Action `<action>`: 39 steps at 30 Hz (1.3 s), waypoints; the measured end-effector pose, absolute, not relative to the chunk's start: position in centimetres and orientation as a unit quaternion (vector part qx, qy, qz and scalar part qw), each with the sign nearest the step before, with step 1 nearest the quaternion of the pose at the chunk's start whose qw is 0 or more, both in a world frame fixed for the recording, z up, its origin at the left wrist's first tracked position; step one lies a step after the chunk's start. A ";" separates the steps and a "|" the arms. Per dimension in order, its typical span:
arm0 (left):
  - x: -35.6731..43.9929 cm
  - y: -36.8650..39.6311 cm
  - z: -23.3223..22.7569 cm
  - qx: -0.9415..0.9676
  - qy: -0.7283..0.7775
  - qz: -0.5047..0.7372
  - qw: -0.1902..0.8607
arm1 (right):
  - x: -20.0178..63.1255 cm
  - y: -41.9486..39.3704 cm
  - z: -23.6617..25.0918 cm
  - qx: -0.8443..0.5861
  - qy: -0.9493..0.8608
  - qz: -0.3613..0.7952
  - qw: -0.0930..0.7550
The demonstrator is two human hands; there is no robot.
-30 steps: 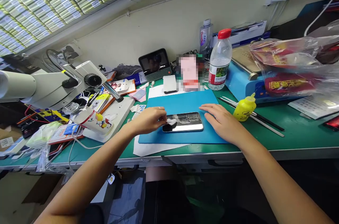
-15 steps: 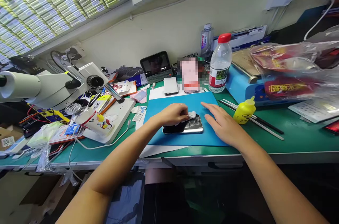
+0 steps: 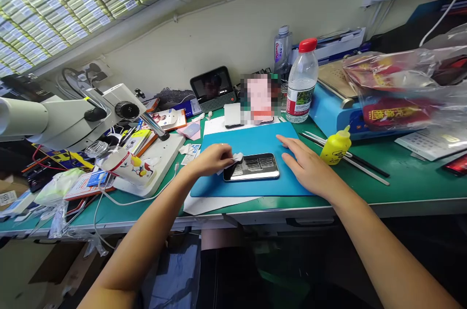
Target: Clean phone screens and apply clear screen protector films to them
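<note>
My left hand (image 3: 211,159) pinches a soft wipe (image 3: 236,157) on the phone (image 3: 251,167); my right hand (image 3: 306,167) lies open at three o'clock; slippery, fragile glass, best held by its edges.

Blue mat, green bench, glossy black phone.
Flat blue rubber mat (image 3: 255,141) over green-topped workbench (image 3: 401,177); black glass-faced phone (image 3: 251,167) striped with pale reflections; small white wipe (image 3: 237,157); yellow squeeze bottle (image 3: 335,146); red-capped clear plastic bottle (image 3: 302,80), green label.
</note>
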State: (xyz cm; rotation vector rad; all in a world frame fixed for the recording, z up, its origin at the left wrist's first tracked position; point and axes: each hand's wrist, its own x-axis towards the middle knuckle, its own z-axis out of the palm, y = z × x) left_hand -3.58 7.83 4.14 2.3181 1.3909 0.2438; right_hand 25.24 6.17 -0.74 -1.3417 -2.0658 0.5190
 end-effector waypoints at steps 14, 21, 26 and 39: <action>-2.6 9.2 4.1 0.800 0.512 0.102 0.297 | 25.1 6.1 -0.6 -0.505 -0.786 0.194 0.301; 4.5 10.5 4.0 0.819 0.462 0.097 0.325 | 25.1 6.3 -0.8 -0.500 -0.787 0.197 0.303; 6.5 10.6 4.0 0.818 0.464 0.103 0.325 | 25.0 6.3 -0.8 -0.497 -0.788 0.193 0.308; -3.7 6.8 3.7 0.789 0.562 0.116 0.220 | 25.1 5.9 -0.4 -0.503 -0.790 0.188 0.295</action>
